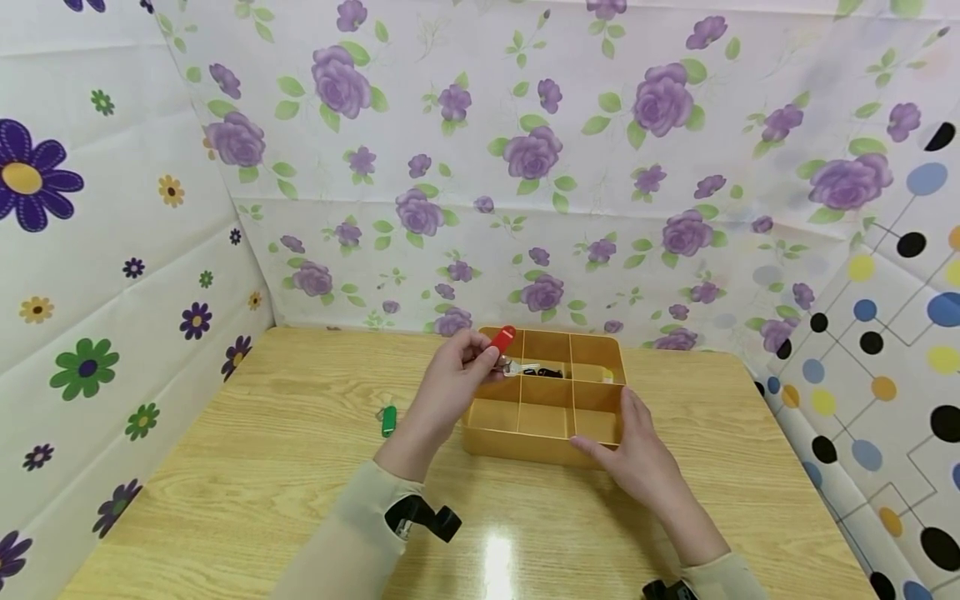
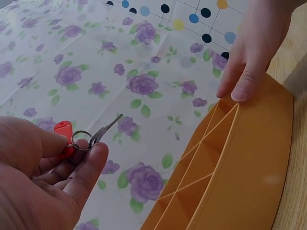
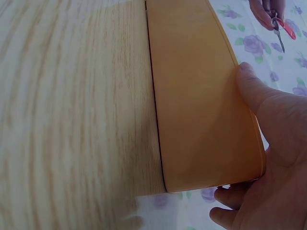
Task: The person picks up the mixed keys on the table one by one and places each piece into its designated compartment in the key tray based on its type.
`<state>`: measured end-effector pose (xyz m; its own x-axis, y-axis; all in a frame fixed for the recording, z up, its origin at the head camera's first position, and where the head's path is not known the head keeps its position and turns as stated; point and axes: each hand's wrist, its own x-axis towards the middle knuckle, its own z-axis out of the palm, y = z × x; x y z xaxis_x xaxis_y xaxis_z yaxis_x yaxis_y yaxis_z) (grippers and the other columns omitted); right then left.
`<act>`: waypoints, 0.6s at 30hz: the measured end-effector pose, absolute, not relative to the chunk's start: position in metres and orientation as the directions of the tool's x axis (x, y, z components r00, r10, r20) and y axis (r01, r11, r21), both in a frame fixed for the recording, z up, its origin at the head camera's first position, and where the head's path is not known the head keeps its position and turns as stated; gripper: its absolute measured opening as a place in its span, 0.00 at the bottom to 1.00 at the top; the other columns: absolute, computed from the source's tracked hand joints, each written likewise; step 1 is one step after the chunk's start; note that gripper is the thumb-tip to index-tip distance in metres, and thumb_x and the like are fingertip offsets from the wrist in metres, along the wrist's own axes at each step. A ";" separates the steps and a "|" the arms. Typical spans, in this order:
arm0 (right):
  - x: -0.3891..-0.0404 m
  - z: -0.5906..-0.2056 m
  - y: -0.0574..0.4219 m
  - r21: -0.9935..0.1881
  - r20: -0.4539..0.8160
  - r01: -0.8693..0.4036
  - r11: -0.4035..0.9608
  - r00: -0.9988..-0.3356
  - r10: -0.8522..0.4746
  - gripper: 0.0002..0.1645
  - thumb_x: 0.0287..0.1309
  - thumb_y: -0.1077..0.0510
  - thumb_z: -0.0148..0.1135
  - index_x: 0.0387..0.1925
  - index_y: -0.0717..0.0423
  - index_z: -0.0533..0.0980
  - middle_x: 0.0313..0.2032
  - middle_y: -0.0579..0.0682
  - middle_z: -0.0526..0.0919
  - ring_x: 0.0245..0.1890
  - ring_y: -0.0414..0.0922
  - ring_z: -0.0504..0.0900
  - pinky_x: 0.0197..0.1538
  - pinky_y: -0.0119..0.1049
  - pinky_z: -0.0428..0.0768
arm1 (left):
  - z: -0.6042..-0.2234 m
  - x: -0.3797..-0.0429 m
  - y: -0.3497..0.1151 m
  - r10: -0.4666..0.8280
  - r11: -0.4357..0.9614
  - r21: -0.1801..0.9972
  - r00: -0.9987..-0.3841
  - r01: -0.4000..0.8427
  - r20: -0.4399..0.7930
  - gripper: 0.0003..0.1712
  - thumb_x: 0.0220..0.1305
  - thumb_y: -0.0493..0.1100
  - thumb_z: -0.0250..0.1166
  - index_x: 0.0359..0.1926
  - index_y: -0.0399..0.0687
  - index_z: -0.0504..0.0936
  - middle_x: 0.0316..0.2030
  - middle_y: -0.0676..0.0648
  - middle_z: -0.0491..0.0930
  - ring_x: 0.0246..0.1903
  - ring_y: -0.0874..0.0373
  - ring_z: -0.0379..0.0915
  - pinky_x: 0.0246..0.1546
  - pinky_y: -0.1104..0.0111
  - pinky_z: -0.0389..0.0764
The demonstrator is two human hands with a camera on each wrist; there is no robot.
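Red key tag [image 1: 505, 337] with metal key [image 2: 106, 130]: pinched in left hand [image 1: 453, 373]; right hand [image 1: 643, 458] clasps orange six-compartment box [image 1: 517, 446]. Advisable: box held steady, key clear of dividers [image 1: 546, 392].

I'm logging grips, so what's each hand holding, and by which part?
The left hand pinches a key by its red tag; the right hand grips the orange box at its near right corner.

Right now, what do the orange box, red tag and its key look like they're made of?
The orange box: probably satin plastic; thin walls with a light spot. The red tag: likely smooth plastic; even colour, rounded end. The key: seemingly dull metal; grey and thin.
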<state>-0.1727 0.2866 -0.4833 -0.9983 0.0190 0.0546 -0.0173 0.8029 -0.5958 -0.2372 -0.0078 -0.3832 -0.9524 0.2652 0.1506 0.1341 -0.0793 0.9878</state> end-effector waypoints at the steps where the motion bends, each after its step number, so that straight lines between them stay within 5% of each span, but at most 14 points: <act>1: -0.173 -0.484 0.287 -0.595 0.056 -0.017 0.804 -0.998 0.020 0.82 0.65 0.16 0.62 0.88 0.67 0.36 0.86 0.72 0.41 0.71 0.77 0.72 0.64 0.73 0.78 | -0.384 -0.238 -0.006 0.269 -0.081 0.988 -0.951 0.133 0.151 0.06 0.84 0.34 0.61 0.53 0.33 0.78 0.48 0.35 0.83 0.46 0.48 0.87 0.57 0.54 0.89; 9: -0.171 -0.482 0.286 -0.603 0.049 -0.009 0.798 -0.998 0.025 0.82 0.64 0.15 0.63 0.88 0.67 0.36 0.86 0.72 0.41 0.73 0.77 0.69 0.66 0.73 0.75 | -0.383 -0.242 0.013 0.290 -0.076 0.987 -0.944 0.141 0.157 0.06 0.84 0.34 0.61 0.52 0.33 0.77 0.47 0.36 0.83 0.47 0.48 0.86 0.54 0.59 0.89; 18: -0.173 -0.483 0.286 -0.608 0.061 -0.017 0.794 -0.998 0.026 0.82 0.64 0.15 0.63 0.88 0.67 0.36 0.85 0.73 0.42 0.75 0.77 0.66 0.69 0.73 0.73 | -0.384 -0.244 0.034 0.324 -0.025 0.986 -0.932 0.165 0.164 0.04 0.84 0.34 0.62 0.49 0.35 0.78 0.44 0.37 0.84 0.43 0.50 0.87 0.55 0.51 0.89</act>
<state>-0.1728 0.2862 -0.4833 -0.9978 0.0256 0.0615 -0.0171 0.7936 -0.6081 -0.2441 0.0338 -0.3843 -0.9318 0.3237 0.1641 0.1652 -0.0245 0.9860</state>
